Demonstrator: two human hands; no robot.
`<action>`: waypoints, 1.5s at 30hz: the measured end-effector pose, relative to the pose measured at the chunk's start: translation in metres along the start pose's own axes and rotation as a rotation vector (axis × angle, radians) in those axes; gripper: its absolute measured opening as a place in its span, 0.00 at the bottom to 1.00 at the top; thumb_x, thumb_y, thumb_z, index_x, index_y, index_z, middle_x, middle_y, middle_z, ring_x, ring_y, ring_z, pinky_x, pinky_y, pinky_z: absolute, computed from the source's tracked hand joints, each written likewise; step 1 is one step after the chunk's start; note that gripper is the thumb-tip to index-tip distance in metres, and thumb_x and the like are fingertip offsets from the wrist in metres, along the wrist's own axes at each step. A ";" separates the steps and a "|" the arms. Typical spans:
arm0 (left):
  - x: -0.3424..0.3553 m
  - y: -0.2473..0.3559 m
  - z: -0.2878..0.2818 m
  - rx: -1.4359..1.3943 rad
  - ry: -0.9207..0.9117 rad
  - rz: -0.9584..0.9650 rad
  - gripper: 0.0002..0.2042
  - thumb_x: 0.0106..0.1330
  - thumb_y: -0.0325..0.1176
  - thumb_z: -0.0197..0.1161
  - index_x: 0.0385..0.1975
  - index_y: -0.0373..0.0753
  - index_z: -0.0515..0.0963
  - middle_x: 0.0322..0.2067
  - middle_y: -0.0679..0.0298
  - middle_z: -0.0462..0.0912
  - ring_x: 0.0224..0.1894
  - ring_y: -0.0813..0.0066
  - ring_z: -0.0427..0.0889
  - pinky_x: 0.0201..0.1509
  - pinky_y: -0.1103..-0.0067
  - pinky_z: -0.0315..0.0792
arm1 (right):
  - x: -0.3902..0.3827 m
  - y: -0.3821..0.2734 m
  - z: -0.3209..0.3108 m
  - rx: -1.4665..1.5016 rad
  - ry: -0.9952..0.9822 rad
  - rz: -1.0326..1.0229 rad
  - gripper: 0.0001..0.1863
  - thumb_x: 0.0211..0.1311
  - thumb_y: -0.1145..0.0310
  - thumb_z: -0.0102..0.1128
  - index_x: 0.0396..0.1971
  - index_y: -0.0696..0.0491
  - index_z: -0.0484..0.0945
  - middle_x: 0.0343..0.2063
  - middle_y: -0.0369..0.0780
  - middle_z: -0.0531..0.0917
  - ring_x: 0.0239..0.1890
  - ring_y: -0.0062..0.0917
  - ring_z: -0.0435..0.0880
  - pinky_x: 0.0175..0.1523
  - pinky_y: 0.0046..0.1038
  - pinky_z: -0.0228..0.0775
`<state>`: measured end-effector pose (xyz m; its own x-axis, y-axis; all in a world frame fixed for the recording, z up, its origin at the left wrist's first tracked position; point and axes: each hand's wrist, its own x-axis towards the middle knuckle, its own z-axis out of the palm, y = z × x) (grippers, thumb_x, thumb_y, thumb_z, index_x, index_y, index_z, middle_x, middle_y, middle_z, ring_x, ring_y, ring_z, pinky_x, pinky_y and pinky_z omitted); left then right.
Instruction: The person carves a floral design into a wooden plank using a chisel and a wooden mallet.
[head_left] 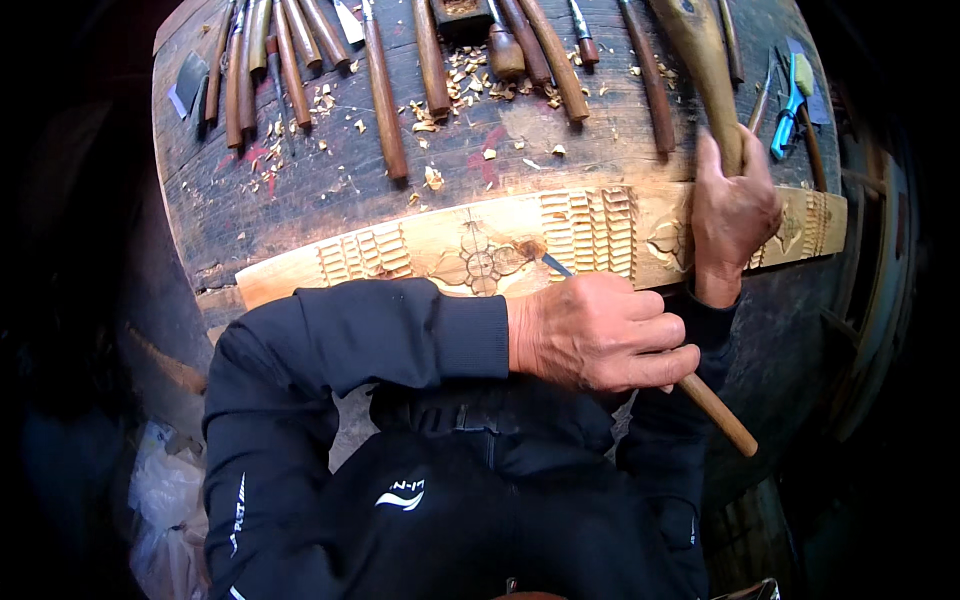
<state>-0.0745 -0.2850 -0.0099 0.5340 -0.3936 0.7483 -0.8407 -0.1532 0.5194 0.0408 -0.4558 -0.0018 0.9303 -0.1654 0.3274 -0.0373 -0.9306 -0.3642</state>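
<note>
My left hand (605, 335) is closed around a carving chisel, its arm reaching across my body. The chisel's wooden handle (720, 415) sticks out below my fingers toward the lower right. Its blade (556, 264) slants up to the left, with the tip at a dark carved spot beside a flower pattern. Under it lies a long pale wooden board (650, 270) with carved flowers and rows of ridged notches. My right hand (735, 210) grips a wooden club-like mallet (708, 70) by its narrow end, above the board's right part. The mallet's thick end runs out of the upper edge.
Several wooden-handled carving tools (383, 100) lie along the far side of the worn wooden table (330, 185). Wood shavings (432, 178) are scattered among them. A blue-handled brush (795, 100) lies at the far right. A clear plastic bag (168, 500) is at the lower left.
</note>
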 end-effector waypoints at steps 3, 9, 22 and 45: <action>0.001 -0.001 0.000 -0.008 -0.008 0.000 0.18 0.67 0.42 0.72 0.54 0.44 0.85 0.30 0.71 0.72 0.28 0.78 0.78 0.23 0.77 0.69 | 0.002 0.023 -0.004 0.380 -0.043 0.111 0.15 0.75 0.62 0.75 0.53 0.56 0.89 0.32 0.35 0.89 0.33 0.20 0.86 0.41 0.29 0.78; -0.002 -0.001 -0.010 0.041 -0.091 -0.018 0.18 0.68 0.42 0.71 0.55 0.45 0.85 0.31 0.71 0.71 0.29 0.78 0.78 0.24 0.77 0.71 | -0.031 0.080 -0.045 1.005 0.086 0.024 0.14 0.82 0.64 0.66 0.54 0.59 0.83 0.42 0.40 0.85 0.42 0.24 0.85 0.45 0.25 0.73; -0.001 -0.002 -0.003 0.011 -0.096 -0.072 0.15 0.69 0.41 0.70 0.52 0.45 0.83 0.32 0.69 0.71 0.29 0.75 0.80 0.25 0.74 0.73 | -0.147 0.176 -0.174 1.060 0.385 0.514 0.27 0.75 0.57 0.69 0.65 0.56 0.74 0.65 0.46 0.82 0.52 0.27 0.85 0.51 0.29 0.84; -0.001 -0.003 -0.003 -0.048 -0.060 -0.147 0.15 0.72 0.41 0.72 0.52 0.44 0.84 0.31 0.67 0.72 0.31 0.71 0.82 0.28 0.72 0.77 | -0.168 0.151 -0.213 0.426 0.162 -0.110 0.28 0.79 0.47 0.65 0.72 0.41 0.72 0.71 0.49 0.73 0.53 0.25 0.83 0.58 0.28 0.79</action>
<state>-0.0722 -0.2819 -0.0106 0.6436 -0.4238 0.6373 -0.7476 -0.1702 0.6419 -0.1993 -0.6380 0.0744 0.8502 -0.1537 0.5036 0.2429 -0.7341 -0.6341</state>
